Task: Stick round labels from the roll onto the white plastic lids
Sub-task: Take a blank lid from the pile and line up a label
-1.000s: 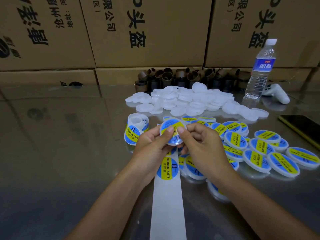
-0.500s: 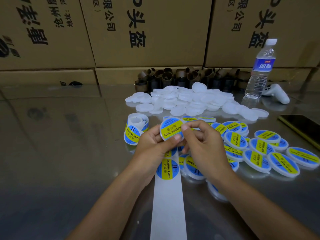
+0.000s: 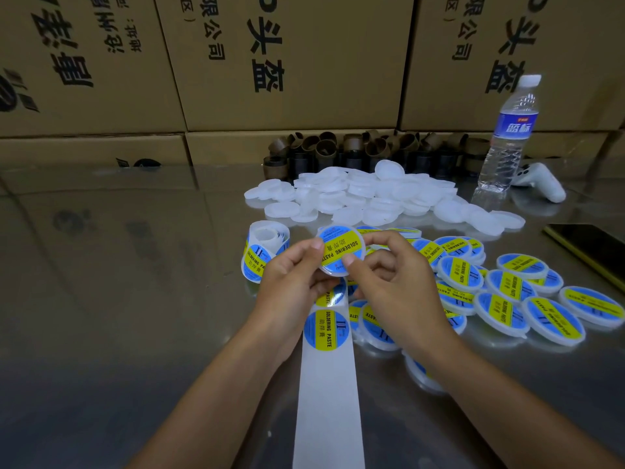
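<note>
I hold one round white plastic lid (image 3: 340, 250) up over the middle of the table (image 3: 118, 299), its face covered by a glossy blue label with a yellow band; my left hand (image 3: 291, 275) pinches its left rim, and my right hand (image 3: 395, 282) pinches its lower right rim, fingers curled behind it. Below them the smooth white backing strip (image 3: 328, 401) runs towards me, flat on the shiny metal, with one round label (image 3: 326, 330) stuck on it; the roll (image 3: 265, 252) stands just left of my left hand. Far of my hands lies a heap of bare lids (image 3: 372, 194), translucent and matt; to the right, labelled lids (image 3: 507, 292) overlap in a loose spread. A clear ribbed water bottle (image 3: 510, 137) stands far right, before the cardboard boxes (image 3: 287, 62).
</note>
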The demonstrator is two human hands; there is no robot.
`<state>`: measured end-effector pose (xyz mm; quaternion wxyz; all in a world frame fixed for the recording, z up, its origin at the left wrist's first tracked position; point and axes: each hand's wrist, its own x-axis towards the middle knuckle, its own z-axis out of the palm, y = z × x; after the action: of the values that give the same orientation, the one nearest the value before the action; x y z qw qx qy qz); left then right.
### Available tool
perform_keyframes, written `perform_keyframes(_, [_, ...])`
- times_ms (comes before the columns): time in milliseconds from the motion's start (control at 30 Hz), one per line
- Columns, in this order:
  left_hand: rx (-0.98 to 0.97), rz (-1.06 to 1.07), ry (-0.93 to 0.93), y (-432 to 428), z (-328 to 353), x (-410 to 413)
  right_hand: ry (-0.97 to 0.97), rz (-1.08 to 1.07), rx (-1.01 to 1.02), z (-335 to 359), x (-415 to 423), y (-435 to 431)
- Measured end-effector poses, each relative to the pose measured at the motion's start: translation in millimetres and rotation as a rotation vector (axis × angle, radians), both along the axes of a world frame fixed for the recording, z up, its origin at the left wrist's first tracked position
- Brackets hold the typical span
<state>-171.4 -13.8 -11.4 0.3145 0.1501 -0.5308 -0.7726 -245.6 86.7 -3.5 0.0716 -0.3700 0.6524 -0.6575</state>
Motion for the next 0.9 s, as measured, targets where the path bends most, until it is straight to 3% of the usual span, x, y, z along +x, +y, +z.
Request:
perform_keyframes(267, [-0.022,0.01,-0.017,2,2,1,0.017,-0.025,-0.031,-2,-8,0])
perform_keyframes(400, [-0.044,0.079,-0.052,0,2,1,0.106,-0.198,-0.038,-2,-21,3])
perform_keyframes(667, [-0.052,0.272,-0.1,-4,4,1,0.288,-0.396,0.396,-16,-44,8])
perform_keyframes(900, [-0.045,0.275,-0.114,-5,3,2,0.291,-0.476,0.477,-15,-46,13])
